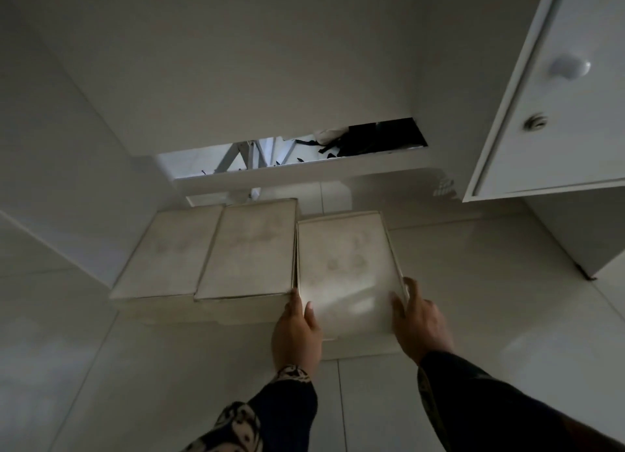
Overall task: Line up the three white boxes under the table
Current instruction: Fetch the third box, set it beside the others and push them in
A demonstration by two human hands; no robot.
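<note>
Item: three white boxes, flat-lidded, on the tiled floor (490,282) beneath the bench (236,79), whose pale underside fills the upper view.

Left box (162,259): set back against the side panel, touching its neighbour.

Middle box (247,248): side by side with the left one; their near edges run almost level.

Right box (348,275): close against the middle box, but its near end sits nearer the person than the other two and it looks slightly turned.

Left hand (296,330): grip closed around the near left corner of the right box, thumb on the lid, fingers down in the seam beside the middle box.

Right hand (419,319): grip wrapped over the near right corner, fingers along the side edge.

Surroundings: white cabinet door (558,96) with a round knob at right; an open gap behind the boxes showing dark clutter.

Status, as judged: two boxes aligned; the third is in the row but needs pushing in and squaring up.
</note>
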